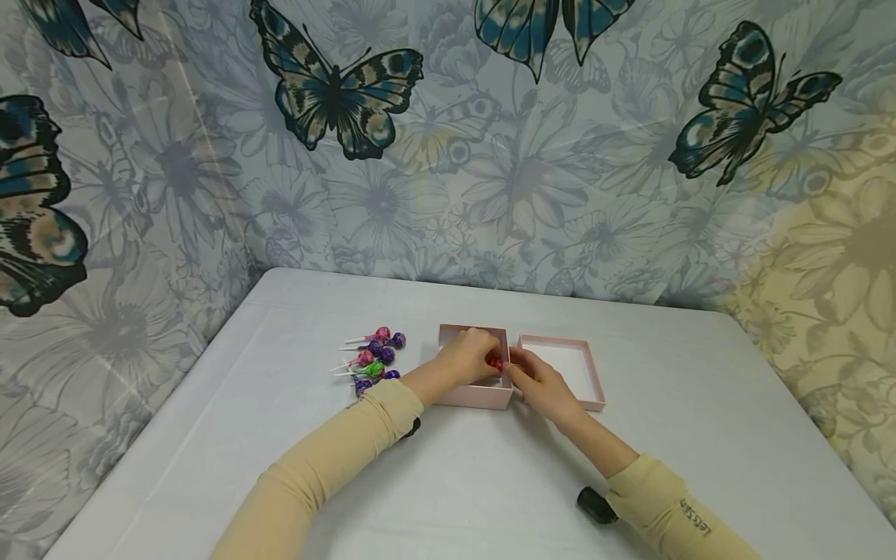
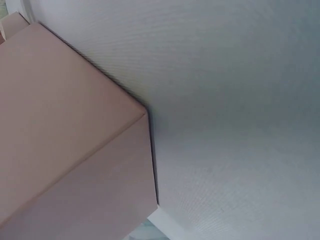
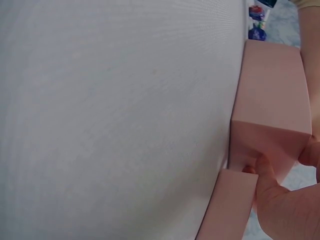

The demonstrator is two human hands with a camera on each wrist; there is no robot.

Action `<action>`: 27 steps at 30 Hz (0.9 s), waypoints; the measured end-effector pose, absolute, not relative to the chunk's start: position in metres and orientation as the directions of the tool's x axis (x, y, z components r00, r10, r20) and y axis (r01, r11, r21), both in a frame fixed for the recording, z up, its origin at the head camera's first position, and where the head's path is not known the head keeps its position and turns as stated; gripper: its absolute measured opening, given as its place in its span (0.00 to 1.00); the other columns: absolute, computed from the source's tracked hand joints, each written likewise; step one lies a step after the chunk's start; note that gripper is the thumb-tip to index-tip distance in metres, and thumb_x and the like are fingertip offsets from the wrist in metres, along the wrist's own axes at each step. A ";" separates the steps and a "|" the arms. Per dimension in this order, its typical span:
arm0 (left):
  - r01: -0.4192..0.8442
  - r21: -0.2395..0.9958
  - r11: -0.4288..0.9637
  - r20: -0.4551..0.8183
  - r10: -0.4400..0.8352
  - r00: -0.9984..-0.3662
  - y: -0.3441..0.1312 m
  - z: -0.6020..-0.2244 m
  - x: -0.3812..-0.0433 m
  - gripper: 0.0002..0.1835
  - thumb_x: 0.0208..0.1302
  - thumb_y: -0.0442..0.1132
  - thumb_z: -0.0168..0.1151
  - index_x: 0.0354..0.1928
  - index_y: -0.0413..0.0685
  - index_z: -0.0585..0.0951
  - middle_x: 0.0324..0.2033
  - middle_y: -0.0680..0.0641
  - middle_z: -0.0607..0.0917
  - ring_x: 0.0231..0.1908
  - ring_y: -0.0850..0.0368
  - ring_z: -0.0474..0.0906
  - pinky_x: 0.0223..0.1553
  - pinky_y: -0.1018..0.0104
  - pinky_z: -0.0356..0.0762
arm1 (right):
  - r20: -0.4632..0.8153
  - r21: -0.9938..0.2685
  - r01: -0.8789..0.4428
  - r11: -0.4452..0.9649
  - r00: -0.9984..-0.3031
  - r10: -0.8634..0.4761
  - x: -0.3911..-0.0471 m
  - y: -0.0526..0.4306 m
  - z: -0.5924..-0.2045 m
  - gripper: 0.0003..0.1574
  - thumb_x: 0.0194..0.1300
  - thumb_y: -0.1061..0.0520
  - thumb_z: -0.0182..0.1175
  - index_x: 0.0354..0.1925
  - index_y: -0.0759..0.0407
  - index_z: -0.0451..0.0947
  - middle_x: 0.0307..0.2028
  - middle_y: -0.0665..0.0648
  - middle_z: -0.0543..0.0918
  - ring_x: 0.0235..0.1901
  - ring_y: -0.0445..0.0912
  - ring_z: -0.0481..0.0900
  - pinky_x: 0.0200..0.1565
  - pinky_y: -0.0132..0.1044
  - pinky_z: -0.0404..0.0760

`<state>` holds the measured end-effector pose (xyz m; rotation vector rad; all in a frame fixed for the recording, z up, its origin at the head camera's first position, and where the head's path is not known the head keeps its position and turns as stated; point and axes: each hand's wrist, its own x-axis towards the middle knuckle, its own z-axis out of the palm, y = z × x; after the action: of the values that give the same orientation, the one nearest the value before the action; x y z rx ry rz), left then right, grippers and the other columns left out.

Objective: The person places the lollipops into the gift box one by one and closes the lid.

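Note:
A pink box (image 1: 476,398) stands uncovered on the table. My left hand (image 1: 465,356) reaches into it from the left, fingers bent down, with a red-wrapped lollipop (image 1: 495,363) at the fingertips; its stick is hidden. At the right wall, my right hand (image 1: 540,383) grips the box, with fingers against the outer side and a digit at the rim. In the right wrist view, fingers (image 3: 266,170) press that wall. Only the outside of the box (image 2: 75,115) shows in the left wrist view, without the hand. Much of the box's inside is hidden.
Several lollipops (image 1: 365,358) in purple, pink and green wrappers lie in a loose group left of the box. The pink-edged lid (image 1: 596,377) lies inside up, close to the box's right. Near the right sleeve is a black object (image 1: 595,504). Patterned walls border the white table (image 1: 315,299).

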<state>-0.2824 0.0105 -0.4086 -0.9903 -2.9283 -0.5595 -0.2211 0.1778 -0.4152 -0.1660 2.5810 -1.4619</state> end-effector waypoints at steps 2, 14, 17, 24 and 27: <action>0.588 0.338 0.735 0.111 0.590 -0.800 0.010 -0.408 -0.282 0.10 0.58 0.45 0.73 0.27 0.51 0.81 0.21 0.57 0.76 0.24 0.64 0.72 0.26 0.74 0.69 | -0.094 -0.859 -0.012 0.512 -0.979 -0.181 -0.221 0.178 -0.415 0.33 0.74 0.47 0.53 0.69 0.61 0.63 0.61 0.65 0.75 0.58 0.57 0.76 0.46 0.42 0.80; 0.596 0.468 0.652 0.165 0.599 -0.784 -0.002 -0.405 -0.276 0.09 0.60 0.44 0.71 0.36 0.48 0.85 0.29 0.55 0.84 0.32 0.62 0.77 0.33 0.76 0.73 | -0.084 -0.860 -0.025 0.510 -0.978 -0.189 -0.222 0.179 -0.416 0.33 0.74 0.46 0.53 0.69 0.61 0.64 0.61 0.64 0.75 0.57 0.56 0.76 0.43 0.38 0.79; 0.587 0.535 0.608 0.197 0.586 -0.786 -0.006 -0.406 -0.275 0.10 0.59 0.43 0.72 0.37 0.46 0.85 0.33 0.52 0.86 0.36 0.58 0.81 0.36 0.75 0.75 | -0.082 -0.862 -0.027 0.506 -0.978 -0.191 -0.222 0.179 -0.415 0.33 0.74 0.46 0.53 0.69 0.61 0.64 0.61 0.64 0.75 0.55 0.55 0.76 0.41 0.36 0.78; 0.551 0.703 0.449 0.275 0.543 -0.793 -0.017 -0.407 -0.271 0.11 0.58 0.40 0.73 0.40 0.42 0.86 0.36 0.47 0.88 0.40 0.55 0.83 0.41 0.75 0.78 | -0.077 -0.863 -0.033 0.505 -0.978 -0.194 -0.221 0.178 -0.415 0.33 0.74 0.46 0.54 0.68 0.61 0.64 0.60 0.64 0.76 0.53 0.54 0.76 0.40 0.36 0.77; 0.508 0.770 0.386 0.280 0.511 -0.813 -0.022 -0.409 -0.269 0.13 0.58 0.40 0.72 0.43 0.40 0.86 0.39 0.45 0.88 0.42 0.54 0.84 0.41 0.74 0.79 | -0.082 -0.861 -0.026 0.508 -0.979 -0.189 -0.221 0.178 -0.415 0.33 0.74 0.46 0.54 0.68 0.61 0.64 0.60 0.64 0.76 0.53 0.53 0.76 0.40 0.36 0.77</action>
<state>-0.2690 -0.0217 -0.4089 -0.9625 -2.6179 -1.4525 -0.2213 0.1781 -0.4152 -0.1855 2.5806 -1.4694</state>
